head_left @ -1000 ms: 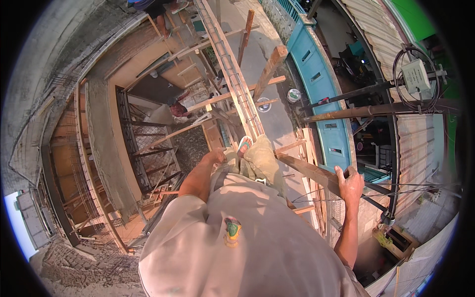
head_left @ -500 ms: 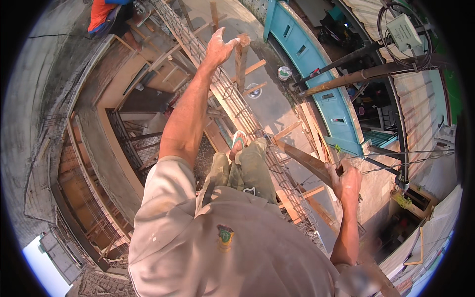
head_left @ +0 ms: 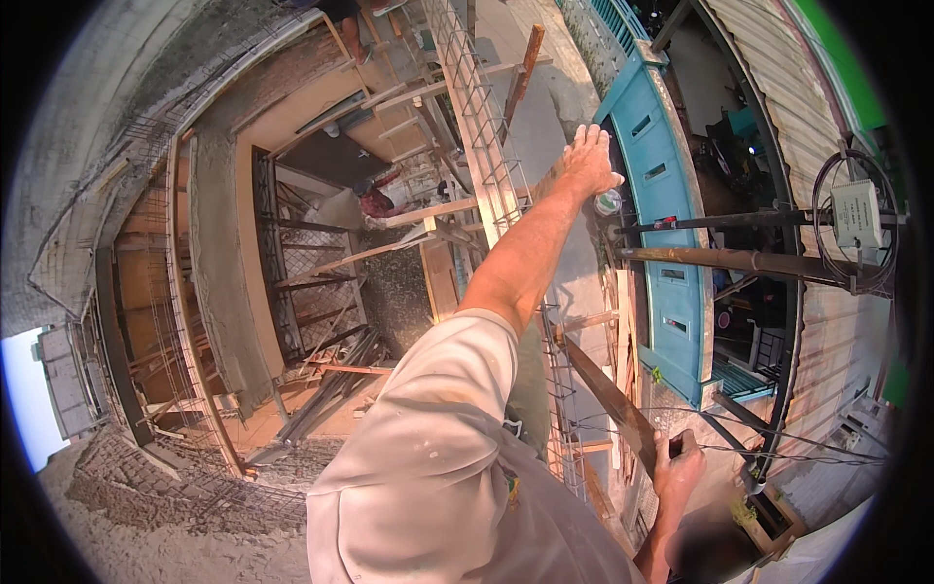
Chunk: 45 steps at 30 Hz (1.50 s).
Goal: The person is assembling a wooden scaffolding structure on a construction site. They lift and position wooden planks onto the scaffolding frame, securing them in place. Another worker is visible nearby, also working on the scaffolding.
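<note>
My left arm reaches far forward, and my left hand (head_left: 586,164) is outstretched with its thumb apart from the fingers. Nothing shows in its grasp; brown wood lies partly hidden beside the wrist, and whether they touch is unclear. Low on the right, my right hand (head_left: 678,467) is closed around the upper end of a wooden plank (head_left: 611,401), which slants down toward the beam. Below me runs a long cage of steel bars (head_left: 474,92) with boards along it. My legs are mostly hidden behind my arm and shirt.
A turquoise wall (head_left: 671,229) stands to the right, with a white bucket (head_left: 608,202) near it. A rusty pipe (head_left: 744,261) and a grey box (head_left: 856,214) with coiled cable jut in. Timber props (head_left: 409,255) fill the left opening. Another person's legs (head_left: 348,34) show at the top.
My left hand has swung rightward, away from the wooden post top it was beside. My view and torso have turned, so the scene shifts. My right hand still grips the plank.
</note>
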Each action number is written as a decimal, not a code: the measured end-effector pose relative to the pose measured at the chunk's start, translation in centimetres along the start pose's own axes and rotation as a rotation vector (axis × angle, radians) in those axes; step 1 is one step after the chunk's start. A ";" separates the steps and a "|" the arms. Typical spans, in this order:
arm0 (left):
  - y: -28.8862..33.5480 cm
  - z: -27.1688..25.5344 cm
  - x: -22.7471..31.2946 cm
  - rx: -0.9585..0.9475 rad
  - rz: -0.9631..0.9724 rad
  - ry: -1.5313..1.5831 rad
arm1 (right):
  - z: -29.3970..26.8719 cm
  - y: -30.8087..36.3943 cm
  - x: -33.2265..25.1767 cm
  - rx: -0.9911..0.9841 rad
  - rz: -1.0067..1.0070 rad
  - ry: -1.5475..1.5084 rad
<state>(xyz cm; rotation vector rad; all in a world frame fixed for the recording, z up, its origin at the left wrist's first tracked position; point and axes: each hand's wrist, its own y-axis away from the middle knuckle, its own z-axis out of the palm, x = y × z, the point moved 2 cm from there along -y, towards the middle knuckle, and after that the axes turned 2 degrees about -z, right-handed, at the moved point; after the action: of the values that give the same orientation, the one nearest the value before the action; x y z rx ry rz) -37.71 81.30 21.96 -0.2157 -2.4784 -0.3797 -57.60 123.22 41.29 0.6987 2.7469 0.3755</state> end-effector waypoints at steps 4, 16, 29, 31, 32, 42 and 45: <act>0.0 -1.2 0.3 -0.117 -0.020 -0.045 | 0.0 -0.3 -0.2 -0.029 -0.014 -0.023; -0.9 -2.0 1.2 -0.324 -0.039 -0.173 | -0.1 0.0 -0.7 0.001 -0.025 0.004; -1.1 -1.8 0.7 -0.326 -0.019 -0.181 | -0.2 0.1 -0.3 0.041 -0.047 0.014; -1.1 -2.1 1.0 -0.338 -0.021 -0.193 | -0.2 0.1 -0.4 0.021 -0.008 0.008; -1.1 -2.3 1.1 -0.338 -0.021 -0.205 | -0.3 0.1 -0.4 0.023 -0.013 0.017; -1.3 -2.4 1.0 -0.374 -0.036 -0.160 | 0.3 0.4 0.3 0.034 -0.069 0.040; -1.2 -2.8 1.3 -0.395 -0.024 -0.175 | 0.6 0.3 0.4 0.050 -0.082 0.073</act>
<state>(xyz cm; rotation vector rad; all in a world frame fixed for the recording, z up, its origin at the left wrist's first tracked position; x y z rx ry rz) -37.49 79.35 24.70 -0.3941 -2.5558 -0.8947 -57.63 123.74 40.77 0.5928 2.8525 0.3209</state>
